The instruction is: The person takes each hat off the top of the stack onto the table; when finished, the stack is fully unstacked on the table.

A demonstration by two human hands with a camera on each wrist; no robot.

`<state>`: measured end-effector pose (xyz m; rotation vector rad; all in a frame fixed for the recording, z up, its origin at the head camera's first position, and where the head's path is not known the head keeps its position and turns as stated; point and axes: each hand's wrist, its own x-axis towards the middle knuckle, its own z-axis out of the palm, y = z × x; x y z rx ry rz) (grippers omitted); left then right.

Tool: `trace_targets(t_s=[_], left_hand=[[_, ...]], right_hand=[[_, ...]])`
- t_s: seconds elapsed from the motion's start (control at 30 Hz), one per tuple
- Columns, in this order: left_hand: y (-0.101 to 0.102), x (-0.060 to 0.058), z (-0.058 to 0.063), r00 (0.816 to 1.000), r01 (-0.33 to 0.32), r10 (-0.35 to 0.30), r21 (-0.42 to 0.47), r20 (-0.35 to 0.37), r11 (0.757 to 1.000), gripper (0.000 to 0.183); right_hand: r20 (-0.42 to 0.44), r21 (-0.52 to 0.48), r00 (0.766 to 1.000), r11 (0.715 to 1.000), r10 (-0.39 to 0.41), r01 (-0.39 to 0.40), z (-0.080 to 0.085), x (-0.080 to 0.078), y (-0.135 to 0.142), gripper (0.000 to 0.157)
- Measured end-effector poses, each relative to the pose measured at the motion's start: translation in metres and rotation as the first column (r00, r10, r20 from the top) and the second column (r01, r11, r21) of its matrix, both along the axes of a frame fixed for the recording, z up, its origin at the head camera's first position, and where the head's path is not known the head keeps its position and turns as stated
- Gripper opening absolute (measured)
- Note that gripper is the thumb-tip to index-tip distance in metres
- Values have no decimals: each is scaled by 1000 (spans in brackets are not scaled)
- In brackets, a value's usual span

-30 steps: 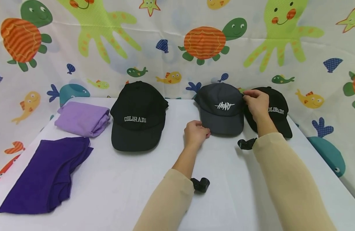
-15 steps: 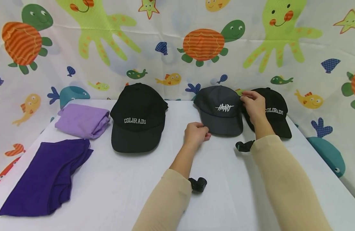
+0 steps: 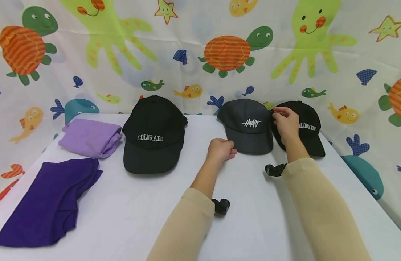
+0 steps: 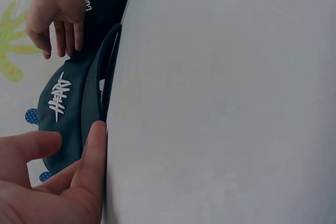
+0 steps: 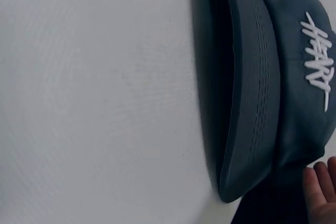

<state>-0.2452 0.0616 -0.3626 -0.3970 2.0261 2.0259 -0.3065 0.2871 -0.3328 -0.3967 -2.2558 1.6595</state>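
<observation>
A dark grey cap (image 3: 247,125) with white "HEART" lettering stands towards the back of the white table. My left hand (image 3: 221,150) is at the front left of its brim. In the left wrist view the left index fingertip (image 4: 97,129) meets or nearly meets the brim, with the thumb apart. My right hand (image 3: 286,121) is at the cap's right edge, fingers extended and loosely bent; contact is unclear. That hand partly covers a black "COLORADO" cap (image 3: 309,134) just behind. In the right wrist view its fingers (image 5: 314,187) lie beside the grey cap's side.
Another black "COLORADO" cap (image 3: 152,137) stands left of centre. A folded lilac cloth (image 3: 90,136) and a dark purple cloth (image 3: 50,203) lie at the left. A sea-animal printed curtain (image 3: 187,43) hangs behind the white table (image 3: 138,217).
The head view has shifted slightly, moving the scene a little down and left. Both hands stay beside the grey cap with hardly any movement, and the caps and cloths keep their places.
</observation>
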Motion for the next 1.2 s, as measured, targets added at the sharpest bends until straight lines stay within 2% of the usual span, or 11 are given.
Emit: trace_targets(t_s=[0.27, 0.57, 0.73, 0.93, 1.2], left_hand=[[-2, -1, -5, 998, 49, -52, 80, 40, 996, 36], [-27, -8, -8, 995, 73, -84, 179, 59, 981, 36], [-38, -3, -7, 990, 121, -134, 196, 54, 973, 40], [-44, 2, -5, 986, 152, -164, 219, 38, 964, 42], [-58, 7, 3, 976, 204, -213, 178, 34, 963, 42]], right_hand=[[7, 2, 1000, 1000, 8, -8, 0, 4, -4, 38], [-24, 39, 998, 998, 50, -49, 2, 7, -8, 39], [-28, 13, 999, 999, 45, -45, 3, 13, -8, 37], [-53, 8, 996, 997, 71, -70, 4, 18, -10, 36], [-117, -12, 984, 991, 131, -133, 13, 24, -24, 35]])
